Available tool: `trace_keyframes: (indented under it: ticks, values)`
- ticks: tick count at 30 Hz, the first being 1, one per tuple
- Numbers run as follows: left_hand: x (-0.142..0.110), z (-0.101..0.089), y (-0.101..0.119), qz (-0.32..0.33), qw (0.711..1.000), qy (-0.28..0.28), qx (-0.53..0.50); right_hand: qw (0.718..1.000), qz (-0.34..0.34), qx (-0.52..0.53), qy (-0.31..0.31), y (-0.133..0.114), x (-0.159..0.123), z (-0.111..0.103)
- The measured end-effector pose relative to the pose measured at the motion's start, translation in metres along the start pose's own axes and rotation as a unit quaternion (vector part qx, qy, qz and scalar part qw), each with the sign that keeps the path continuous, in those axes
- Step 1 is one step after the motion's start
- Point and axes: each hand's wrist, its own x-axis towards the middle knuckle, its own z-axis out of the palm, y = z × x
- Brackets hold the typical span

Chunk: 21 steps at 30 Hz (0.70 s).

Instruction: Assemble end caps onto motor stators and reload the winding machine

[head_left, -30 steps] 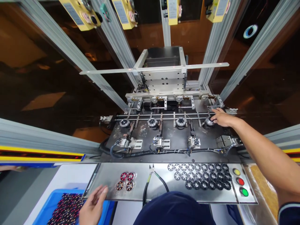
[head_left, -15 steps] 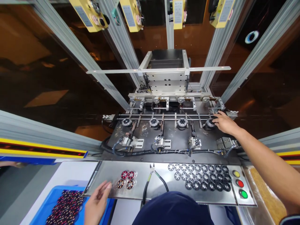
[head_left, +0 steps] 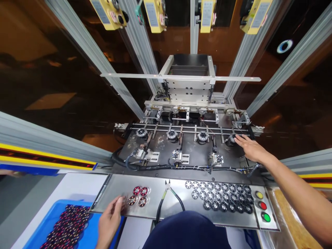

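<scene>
My right hand [head_left: 250,148] reaches to the rightmost round fixture [head_left: 231,139] on the machine. Its fingers are stretched out over the fixture's top and right side, partly covering it. Whether a part sits under the fingertips cannot be made out. At the left of the metal tray, my left hand [head_left: 110,219] rests by the front edge, fingers loosely apart and holding nothing visible. Just right of it lies a small group of red and copper wound motor stators [head_left: 137,195]. Dark unwound stator cores [head_left: 217,196] stand in rows on the tray's right half.
Wire cutters [head_left: 168,186] lie mid-tray. Yellow, red and green buttons [head_left: 263,205] sit at the tray's right end. A blue bin [head_left: 48,216] of wound stators stands lower left. More fixtures [head_left: 172,135] and a crossbar [head_left: 135,75] are on the machine. Yellow light-barrier bars [head_left: 46,157] flank it.
The camera view has shifted slightly. My right hand has drawn a little back toward me, its fingers still at the rightmost fixture. My left hand has moved slightly right, closer to the wound stators.
</scene>
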Motion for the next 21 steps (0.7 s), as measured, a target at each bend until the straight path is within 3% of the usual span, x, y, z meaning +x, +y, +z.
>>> trace_keyframes:
  ticks: [6, 11, 16, 21]
  values:
    - [-0.004, 0.003, 0.008, 0.014, 0.999, -0.024, -0.029, 0.999, -0.009, -0.015, 0.037, -0.011, -0.002, -0.008]
    - [-0.007, 0.0, 0.013, 0.01, 0.999, -0.036, -0.029, 0.998, 0.016, 0.003, 0.065, 0.002, -0.009, -0.02]
    - [-0.008, 0.001, 0.016, 0.011, 0.999, -0.038, -0.02, 0.998, 0.026, 0.028, 0.049, 0.015, -0.014, -0.018]
    - [-0.007, 0.0, 0.019, 0.013, 0.999, -0.041, -0.014, 0.999, 0.011, 0.041, 0.026, 0.011, -0.006, -0.01]
